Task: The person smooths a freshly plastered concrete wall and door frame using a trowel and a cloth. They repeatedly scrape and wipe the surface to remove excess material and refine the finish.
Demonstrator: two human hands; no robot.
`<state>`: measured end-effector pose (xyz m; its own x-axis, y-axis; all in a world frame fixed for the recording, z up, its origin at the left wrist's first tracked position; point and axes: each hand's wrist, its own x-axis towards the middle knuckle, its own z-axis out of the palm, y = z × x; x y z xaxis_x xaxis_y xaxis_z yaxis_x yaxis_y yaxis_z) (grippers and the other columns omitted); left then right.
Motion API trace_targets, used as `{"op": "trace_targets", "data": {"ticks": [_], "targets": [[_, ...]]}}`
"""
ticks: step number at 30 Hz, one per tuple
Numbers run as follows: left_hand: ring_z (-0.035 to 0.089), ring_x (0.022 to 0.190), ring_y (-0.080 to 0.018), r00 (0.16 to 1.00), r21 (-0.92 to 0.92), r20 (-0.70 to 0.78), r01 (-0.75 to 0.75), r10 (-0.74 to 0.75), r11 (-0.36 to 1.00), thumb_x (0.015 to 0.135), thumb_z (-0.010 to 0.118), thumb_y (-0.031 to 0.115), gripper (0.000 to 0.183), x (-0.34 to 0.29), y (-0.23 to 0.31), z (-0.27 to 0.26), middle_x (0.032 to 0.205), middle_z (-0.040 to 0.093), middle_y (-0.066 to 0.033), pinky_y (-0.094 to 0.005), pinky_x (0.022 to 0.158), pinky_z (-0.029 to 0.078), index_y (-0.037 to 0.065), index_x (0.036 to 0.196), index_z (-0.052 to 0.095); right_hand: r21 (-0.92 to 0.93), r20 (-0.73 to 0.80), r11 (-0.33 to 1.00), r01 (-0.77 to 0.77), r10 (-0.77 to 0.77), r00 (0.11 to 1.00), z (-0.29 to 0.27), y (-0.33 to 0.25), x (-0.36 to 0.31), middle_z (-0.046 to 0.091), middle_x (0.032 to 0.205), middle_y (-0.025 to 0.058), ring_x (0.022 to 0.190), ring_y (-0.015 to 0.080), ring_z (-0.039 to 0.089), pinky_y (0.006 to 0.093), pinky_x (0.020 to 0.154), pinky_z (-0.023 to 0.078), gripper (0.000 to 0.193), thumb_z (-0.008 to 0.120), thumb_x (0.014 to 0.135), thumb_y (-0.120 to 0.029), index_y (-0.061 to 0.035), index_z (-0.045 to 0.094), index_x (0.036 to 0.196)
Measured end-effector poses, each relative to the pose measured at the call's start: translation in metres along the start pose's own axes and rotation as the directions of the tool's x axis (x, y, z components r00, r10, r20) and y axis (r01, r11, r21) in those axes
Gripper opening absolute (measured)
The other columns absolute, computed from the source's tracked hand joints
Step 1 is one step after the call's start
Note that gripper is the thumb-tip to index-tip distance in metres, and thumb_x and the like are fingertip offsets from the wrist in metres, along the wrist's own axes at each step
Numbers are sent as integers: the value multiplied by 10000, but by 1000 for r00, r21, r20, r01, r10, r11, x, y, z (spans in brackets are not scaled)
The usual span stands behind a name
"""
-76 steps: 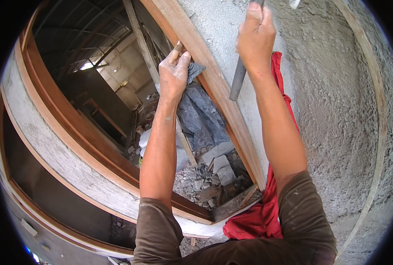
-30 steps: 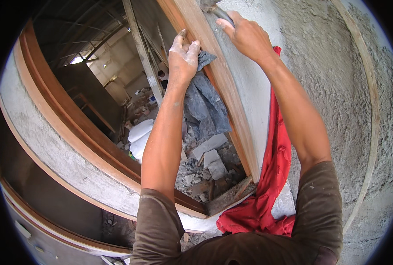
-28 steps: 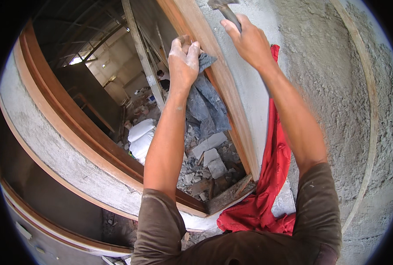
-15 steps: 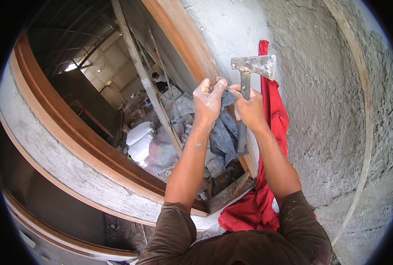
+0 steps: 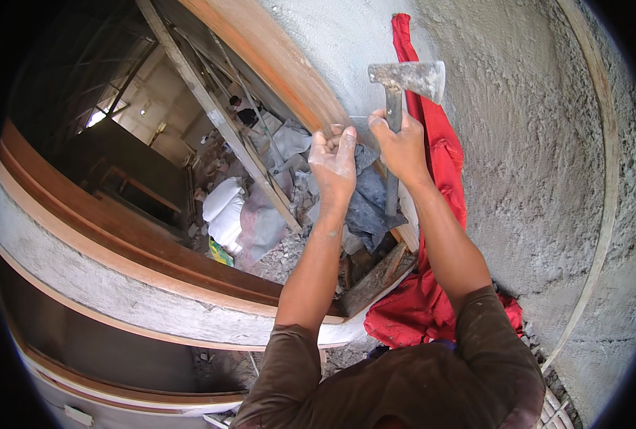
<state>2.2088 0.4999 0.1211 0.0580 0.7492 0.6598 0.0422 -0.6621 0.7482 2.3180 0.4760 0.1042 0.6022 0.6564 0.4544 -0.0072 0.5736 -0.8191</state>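
Observation:
My right hand (image 5: 401,149) is wrapped round the handle of a hatchet (image 5: 416,79). Its worn, plaster-smeared head points up, with the blade to the right, and the handle's lower end hangs below my fist. To its left, a short gap away, my left hand (image 5: 334,163) is raised with fingers curled and thumb upright, whitened by dust. What those fingers hold, if anything, is too small to make out. A faint thin line shows between the two hands; I cannot tell whether it is a string. Behind them stands the orange-brown wooden frame (image 5: 278,57) of a wall opening.
Red cloth (image 5: 443,161) hangs along the rough cement wall (image 5: 518,179) at right. Dark grey sheeting (image 5: 368,204) lies behind my hands. Through the opening are a slanting timber (image 5: 218,114), white sacks (image 5: 223,211), rubble and a person (image 5: 243,112) farther back.
My hands, close together before, have moved apart. The hatchet is still in my right hand. The view has shifted, showing more red cloth at the lower right.

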Motion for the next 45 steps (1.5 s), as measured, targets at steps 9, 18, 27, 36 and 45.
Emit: {"op": "trace_targets", "data": {"ticks": [9, 18, 27, 36, 45], "targets": [[634, 768, -283, 716, 684, 376, -642, 588, 345, 773, 742, 144, 233, 49, 16, -18, 970, 561, -129, -379, 611, 534, 52, 951, 622, -343, 161, 913, 220, -174, 972, 1, 9, 63, 580, 690, 160, 623, 213, 548, 360, 650, 460, 305, 607, 840, -283, 16, 616, 896], [642, 803, -257, 495, 623, 610, -782, 618, 11, 767, 744, 203, 206, 74, 22, -13, 1018, 564, -99, -363, 589, 536, 82, 904, 646, -355, 202, 903, 240, -177, 963, 4, 11, 66, 549, 657, 223, 607, 245, 527, 392, 645, 455, 387, 586, 866, -312, 66, 595, 946], [603, 775, -228, 526, 680, 636, -728, 565, -88, 742, 688, 163, 112, 72, 22, 3, 928, 557, -65, -333, 579, 523, 91, 783, 613, -245, 185, 893, 377, -338, 923, 10, 21, 71, 588, 702, 204, 635, 231, 530, 379, 676, 457, 357, 586, 870, -293, 51, 607, 962], [605, 794, -283, 591, 697, 664, -711, 458, -93, 800, 654, 175, 94, 73, 24, 4, 896, 551, -85, -405, 613, 504, 84, 803, 634, -231, 207, 961, 155, -107, 973, 7, 15, 68, 623, 903, 324, 873, 445, 616, 440, 797, 476, 510, 588, 833, -387, 90, 597, 1014], [614, 808, -294, 598, 711, 648, -698, 472, -91, 812, 637, 186, 100, 75, 23, 4, 917, 566, -98, -408, 622, 507, 87, 825, 648, 141, -76, 986, -93, 104, 992, -11, 32, 15, 514, 705, 56, 541, 157, 520, 310, 527, 431, 544, 377, 972, -501, 15, 539, 1020]]}}
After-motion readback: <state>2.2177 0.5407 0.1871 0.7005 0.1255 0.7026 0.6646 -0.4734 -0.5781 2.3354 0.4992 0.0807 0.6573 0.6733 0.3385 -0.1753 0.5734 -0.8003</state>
